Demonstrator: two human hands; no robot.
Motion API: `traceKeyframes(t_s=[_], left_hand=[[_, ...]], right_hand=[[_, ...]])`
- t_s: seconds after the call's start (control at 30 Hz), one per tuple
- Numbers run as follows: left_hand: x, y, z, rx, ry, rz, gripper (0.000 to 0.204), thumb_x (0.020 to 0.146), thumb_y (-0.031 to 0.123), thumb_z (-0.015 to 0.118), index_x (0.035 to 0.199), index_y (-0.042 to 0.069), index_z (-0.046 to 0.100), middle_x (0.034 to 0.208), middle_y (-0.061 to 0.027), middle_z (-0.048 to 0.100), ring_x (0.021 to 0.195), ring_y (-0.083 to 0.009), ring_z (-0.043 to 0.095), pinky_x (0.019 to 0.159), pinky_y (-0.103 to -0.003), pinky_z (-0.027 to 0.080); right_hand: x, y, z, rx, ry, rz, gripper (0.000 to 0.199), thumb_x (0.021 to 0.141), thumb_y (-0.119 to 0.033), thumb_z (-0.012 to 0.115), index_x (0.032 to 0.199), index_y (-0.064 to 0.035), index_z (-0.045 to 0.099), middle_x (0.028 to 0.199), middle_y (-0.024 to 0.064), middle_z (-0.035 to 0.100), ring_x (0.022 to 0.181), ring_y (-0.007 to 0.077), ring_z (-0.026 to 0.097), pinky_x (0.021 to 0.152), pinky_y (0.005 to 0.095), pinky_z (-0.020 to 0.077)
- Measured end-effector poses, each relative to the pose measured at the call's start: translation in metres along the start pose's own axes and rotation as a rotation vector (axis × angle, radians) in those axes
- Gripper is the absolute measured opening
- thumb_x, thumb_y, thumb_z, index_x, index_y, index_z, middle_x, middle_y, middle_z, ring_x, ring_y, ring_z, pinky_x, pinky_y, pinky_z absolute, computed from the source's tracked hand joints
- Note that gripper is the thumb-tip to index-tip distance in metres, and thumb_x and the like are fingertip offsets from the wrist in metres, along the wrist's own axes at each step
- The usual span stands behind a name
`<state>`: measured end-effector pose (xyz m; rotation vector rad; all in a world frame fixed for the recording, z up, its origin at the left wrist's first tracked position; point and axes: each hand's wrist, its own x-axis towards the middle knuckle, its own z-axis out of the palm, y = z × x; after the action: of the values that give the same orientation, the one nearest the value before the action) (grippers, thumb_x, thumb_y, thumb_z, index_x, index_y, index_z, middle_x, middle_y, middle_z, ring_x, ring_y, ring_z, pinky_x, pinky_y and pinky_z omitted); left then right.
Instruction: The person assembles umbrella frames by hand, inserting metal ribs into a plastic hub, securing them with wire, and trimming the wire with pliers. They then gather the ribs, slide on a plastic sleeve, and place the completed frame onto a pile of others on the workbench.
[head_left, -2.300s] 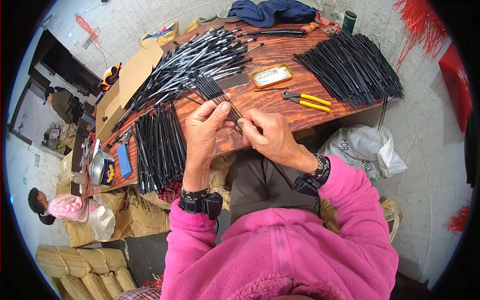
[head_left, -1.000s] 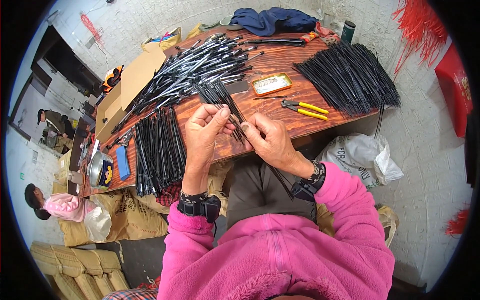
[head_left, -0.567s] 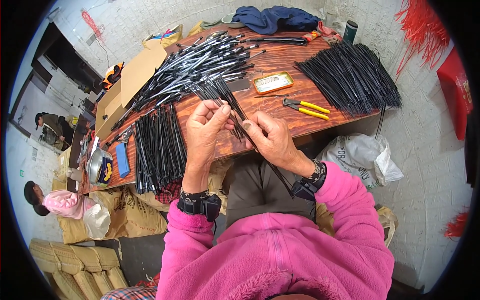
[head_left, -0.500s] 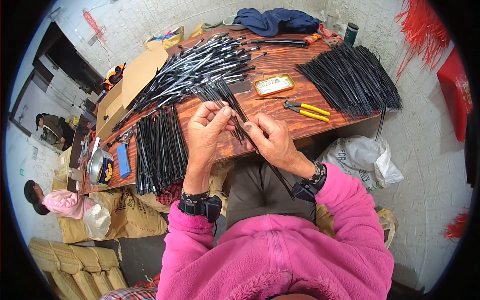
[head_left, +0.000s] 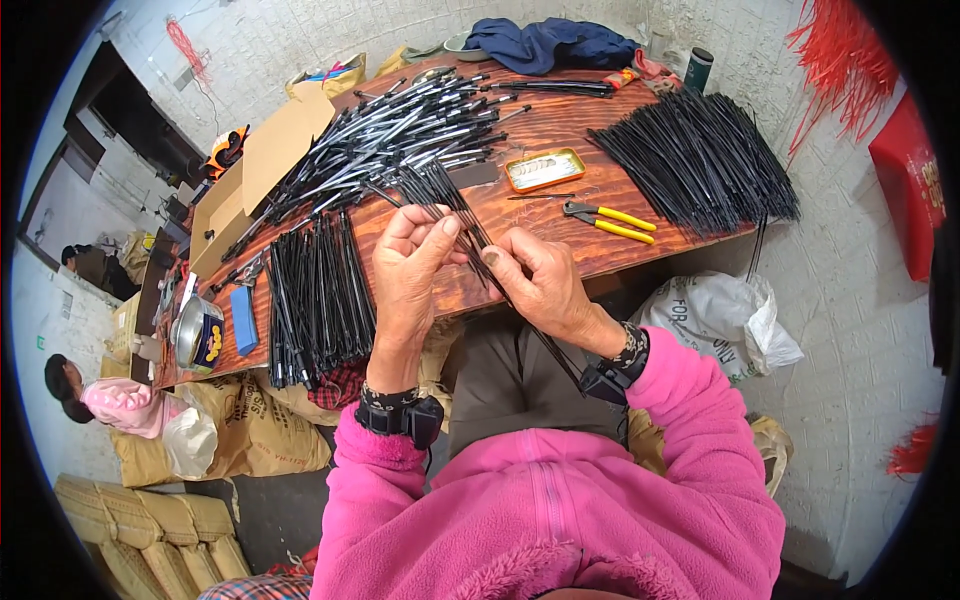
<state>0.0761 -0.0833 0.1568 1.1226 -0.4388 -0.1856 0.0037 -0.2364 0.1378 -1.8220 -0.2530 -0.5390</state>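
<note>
Above the near edge of the table, both my hands hold a small bunch of thin black rods [head_left: 455, 205], which slants from upper left down toward my right wrist. My left hand [head_left: 410, 262] pinches it between thumb and fingers near the upper part. Lower down, my right hand [head_left: 543, 278] is closed round the rods, thumb on top, their lower ends passing under the palm. At the upper end the rods fan apart, in front of a heap of silver-and-black rods [head_left: 390, 135]. A tidy row of black rods [head_left: 318, 300] lies left of my left hand.
Yellow-handled pliers [head_left: 612, 224] and a shallow tin [head_left: 545, 170] lie beyond my right hand. A thick pile of black rods [head_left: 700, 165] covers the table's right end. An open cardboard box [head_left: 285, 150], blue block [head_left: 244, 320] and round tin [head_left: 200, 335] stand left. Two people are at far left.
Both hands keep their grip on the black rods, with only slight finger movement. One rod now angles away leftward at the upper end. The person in the far left background has shifted.
</note>
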Motion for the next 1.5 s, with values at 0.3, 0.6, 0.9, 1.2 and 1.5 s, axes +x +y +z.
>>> traceKeyframes(t_s=[0.3,0.6,0.9,1.2,1.5], left_hand=[[0.002,-0.004,0.001,-0.034,0.072,-0.021,0.015,0.089,0.005,0.069,0.100,0.001,0.060,0.088,-0.0050,0.068,0.074,-0.0091,0.064,0.065,-0.022,0.055],[0.004,-0.008,-0.002,-0.030,0.075,-0.011,0.017,0.088,0.006,0.071,0.100,0.002,0.061,0.087,-0.0048,0.068,0.072,-0.0088,0.064,0.063,-0.022,0.054],[0.005,-0.007,-0.003,0.004,0.089,-0.006,0.016,0.086,0.005,0.072,0.098,0.002,0.061,0.086,-0.0051,0.068,0.070,-0.0088,0.064,0.063,-0.021,0.053],[0.002,-0.010,-0.001,0.009,0.072,-0.010,0.017,0.086,0.004,0.073,0.099,0.002,0.062,0.086,-0.0053,0.069,0.070,-0.0080,0.064,0.063,-0.020,0.052],[0.004,-0.011,-0.001,0.009,0.050,0.032,0.018,0.086,0.004,0.073,0.100,0.001,0.063,0.089,-0.0051,0.070,0.072,-0.0071,0.063,0.065,-0.020,0.052]], right_hand=[[0.000,0.003,0.002,-0.020,-0.013,0.014,0.021,0.098,-0.016,0.057,0.084,-0.0010,0.058,0.060,0.0056,0.063,0.054,0.0104,0.061,0.049,0.0268,0.0444],[0.001,0.005,0.002,0.022,-0.040,0.041,0.024,0.099,-0.018,0.055,0.083,-0.0011,0.058,0.061,0.0051,0.061,0.055,0.0110,0.058,0.051,0.0279,0.0439],[0.006,0.008,0.005,-0.029,-0.033,-0.003,0.025,0.097,-0.015,0.057,0.076,-0.0019,0.054,0.056,0.0081,0.058,0.051,0.0188,0.060,0.047,0.0332,0.0422],[0.000,0.012,0.004,-0.129,-0.059,-0.046,0.025,0.099,-0.014,0.055,0.077,-0.0013,0.055,0.058,0.0055,0.055,0.051,0.0121,0.054,0.048,0.0298,0.0404],[-0.001,0.018,0.003,-0.053,-0.040,-0.064,0.029,0.103,-0.024,0.051,0.087,-0.0006,0.059,0.062,0.0049,0.054,0.055,0.0110,0.052,0.051,0.0295,0.0406]])
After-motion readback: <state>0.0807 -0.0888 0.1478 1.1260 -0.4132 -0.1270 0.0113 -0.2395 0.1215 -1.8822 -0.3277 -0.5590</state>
